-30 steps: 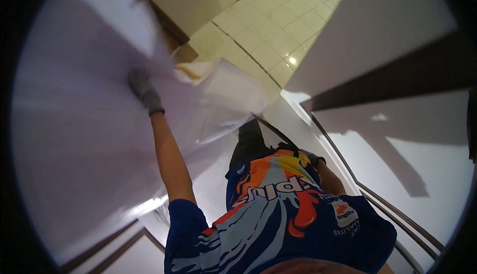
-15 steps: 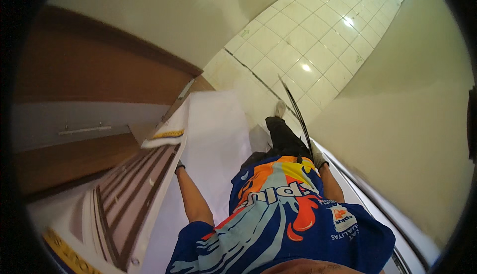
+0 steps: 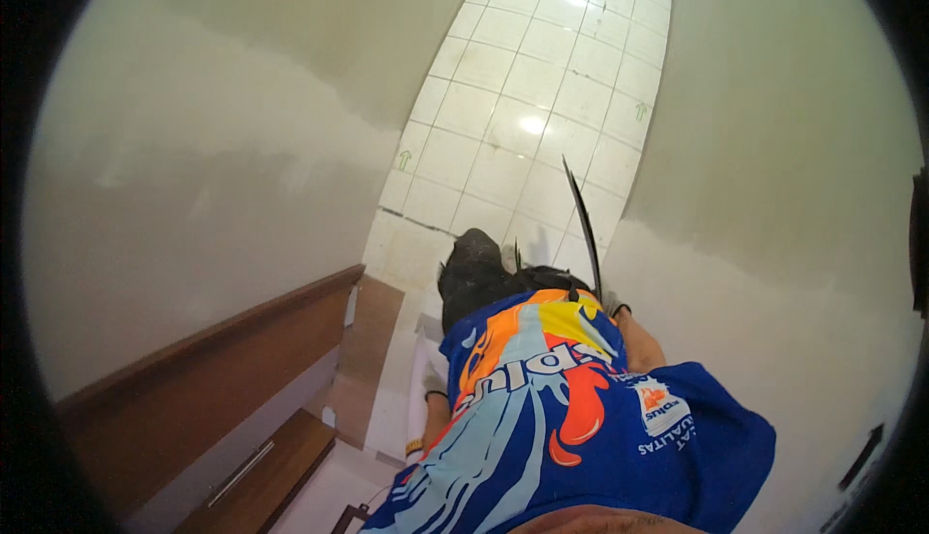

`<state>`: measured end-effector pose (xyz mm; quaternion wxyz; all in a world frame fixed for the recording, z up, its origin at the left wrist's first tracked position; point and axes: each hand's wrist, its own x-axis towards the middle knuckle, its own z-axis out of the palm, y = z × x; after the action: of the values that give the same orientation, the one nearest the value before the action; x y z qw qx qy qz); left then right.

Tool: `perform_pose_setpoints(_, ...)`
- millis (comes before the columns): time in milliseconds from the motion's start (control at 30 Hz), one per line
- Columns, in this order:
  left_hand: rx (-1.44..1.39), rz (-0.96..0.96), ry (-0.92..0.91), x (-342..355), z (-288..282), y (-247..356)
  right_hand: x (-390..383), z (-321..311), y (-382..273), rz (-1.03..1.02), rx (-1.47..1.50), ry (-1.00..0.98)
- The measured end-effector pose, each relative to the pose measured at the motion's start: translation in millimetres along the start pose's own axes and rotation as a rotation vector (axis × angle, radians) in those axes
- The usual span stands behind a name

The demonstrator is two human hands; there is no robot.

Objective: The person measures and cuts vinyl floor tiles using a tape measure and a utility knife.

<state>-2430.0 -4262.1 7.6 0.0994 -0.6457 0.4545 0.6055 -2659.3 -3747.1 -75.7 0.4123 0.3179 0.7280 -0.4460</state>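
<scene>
My left hand, in a grey glove, hangs beside my left hip, partly hidden by my blue patterned shirt; its fingers are too hidden to read. It is against a white sheet, of which only a narrow piece shows. My right hand, also gloved, is at my right hip, closed on long, thin black strips that stick out forward over the tiled floor. My dark-trousered leg shows below the shirt.
A long, white-tiled corridor runs forward between two plain walls with patchy paint. A brown wooden doorway edge and a brown floor strip are at the lower left, beside a wooden panel.
The view has swung toward the corridor. The large white sheet, spread out on the left earlier, has mostly dropped out of sight, and my left hand has moved in beside my body.
</scene>
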Motion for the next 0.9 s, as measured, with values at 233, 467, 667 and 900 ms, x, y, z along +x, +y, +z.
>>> perform_pose_setpoints(233,-0.052,0.206,0.052,162.9,125.6,303.4,33.8,-10.1,-97.6,0.095,0.050,-0.002)
perform_pose_setpoints(467,0.649,0.315,0.092,285.3,319.4,597.9,63.5,-27.8,-205.3,0.226,0.165,0.083)
perform_pose_setpoints(667,0.915,0.722,-0.096,297.8,588.0,843.3,159.9,-34.0,-376.9,0.199,0.333,0.097)
perform_pose_setpoints(900,0.986,1.159,-0.607,204.6,964.4,899.8,298.4,-167.9,-514.9,0.212,0.419,0.235)
